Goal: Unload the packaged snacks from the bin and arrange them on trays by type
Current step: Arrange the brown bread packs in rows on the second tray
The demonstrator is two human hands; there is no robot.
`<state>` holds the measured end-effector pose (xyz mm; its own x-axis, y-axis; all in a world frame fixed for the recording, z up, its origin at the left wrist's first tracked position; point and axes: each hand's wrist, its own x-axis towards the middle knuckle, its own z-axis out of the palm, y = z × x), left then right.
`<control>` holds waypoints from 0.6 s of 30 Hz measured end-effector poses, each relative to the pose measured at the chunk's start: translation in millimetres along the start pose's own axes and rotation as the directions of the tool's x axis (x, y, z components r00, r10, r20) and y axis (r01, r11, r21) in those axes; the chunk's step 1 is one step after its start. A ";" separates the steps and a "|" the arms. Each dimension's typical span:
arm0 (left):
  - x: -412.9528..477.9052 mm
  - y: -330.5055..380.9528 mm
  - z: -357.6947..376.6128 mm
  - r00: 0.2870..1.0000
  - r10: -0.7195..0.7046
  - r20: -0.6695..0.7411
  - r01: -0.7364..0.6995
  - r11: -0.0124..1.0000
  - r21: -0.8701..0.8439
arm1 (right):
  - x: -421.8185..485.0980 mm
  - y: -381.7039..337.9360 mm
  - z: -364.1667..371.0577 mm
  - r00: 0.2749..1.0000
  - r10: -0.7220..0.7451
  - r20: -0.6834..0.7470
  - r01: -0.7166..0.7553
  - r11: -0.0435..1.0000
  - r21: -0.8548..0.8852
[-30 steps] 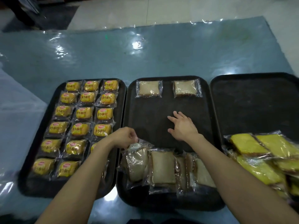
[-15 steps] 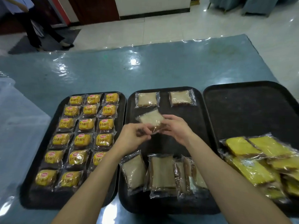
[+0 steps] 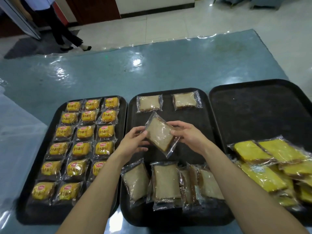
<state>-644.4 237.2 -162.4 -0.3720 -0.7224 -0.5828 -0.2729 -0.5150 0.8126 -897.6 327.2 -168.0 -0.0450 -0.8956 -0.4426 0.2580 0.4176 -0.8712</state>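
Note:
Both hands hold one clear-wrapped pale bread slice packet (image 3: 159, 135) tilted above the middle black tray (image 3: 205, 130). My left hand (image 3: 133, 142) pinches its left edge and my right hand (image 3: 189, 136) grips its right edge. Two like packets, one at the left (image 3: 149, 103) and one at the right (image 3: 185, 100), lie flat in a row at the tray's far end. A loose pile of several more (image 3: 166, 182) sits at its near end. The left tray (image 3: 123, 105) is filled with rows of small yellow bun packets (image 3: 84, 130). Yellow cake slice packets (image 3: 270, 164) are heaped on the near part of the right tray (image 3: 256, 112).
The trays sit side by side on a blue table (image 3: 152, 70) under shiny clear plastic. A person's legs (image 3: 64, 32) stand on the tiled floor beyond the table's far left. The bin is not in view.
My left hand lifted a pale packet from the near pile and my right hand joined it. Both now hold it higher over the tray's middle, turned to a diagonal. The camera tilted up.

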 end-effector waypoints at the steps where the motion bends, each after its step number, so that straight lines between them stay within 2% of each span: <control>1: 3.6 -3.9 -0.3 0.999 -0.014 0.029 0.015 0.998 -0.054 | 3.0 2.5 -2.6 1.000 0.013 0.020 -0.013 1.000 0.006; 3: 9.6 -12.1 -1.0 0.997 -0.006 0.072 0.015 0.992 -0.125 | 10.4 7.7 -4.0 0.998 0.050 -0.028 -0.048 0.997 0.062; 5: 16.1 -21.4 -1.7 0.999 0.026 0.039 -0.018 0.982 -0.187 | 18.6 16.5 -1.5 0.979 0.101 -0.176 -0.096 0.995 0.038; 7: 20.9 -27.6 -1.8 0.997 0.028 -0.069 -0.043 0.973 -0.226 | 29.8 31.3 2.6 0.966 0.108 -0.235 -0.151 0.973 -0.174; 9: 26.4 -29.6 -1.5 0.985 0.042 -0.167 -0.077 0.976 -0.204 | 41.4 43.1 11.0 0.977 0.087 -0.197 -0.152 0.927 -0.344; 12: 40.2 -22.0 -3.8 0.945 0.095 -0.314 -0.142 0.981 -0.131 | 59.6 36.9 24.2 0.958 -0.077 -0.278 -0.069 0.874 -0.481; 13: 45.8 -17.5 -5.4 0.919 0.133 -0.371 -0.164 0.985 -0.053 | 65.9 32.9 28.4 0.941 -0.138 -0.308 -0.047 0.851 -0.524; 15: 60.5 -15.0 -14.2 0.867 0.250 -0.431 -0.144 0.954 0.264 | 76.9 29.0 37.1 0.929 -0.186 -0.320 -0.045 0.801 -0.597; 17: 71.1 -20.0 -21.6 0.877 0.312 -0.366 -0.044 0.809 0.586 | 86.3 35.3 42.6 0.928 -0.163 -0.336 -0.092 0.772 -0.629; 18: 76.0 -24.1 -23.6 0.885 0.318 -0.341 -0.007 0.741 0.671 | 90.1 39.4 43.4 0.921 -0.152 -0.358 -0.113 0.778 -0.619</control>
<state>-645.1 183.8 -226.1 -0.1130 -0.9602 -0.2554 -0.7950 -0.0668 0.6030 -849.6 256.3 -233.0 -0.4263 -0.8334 -0.3517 -0.3913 0.5204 -0.7590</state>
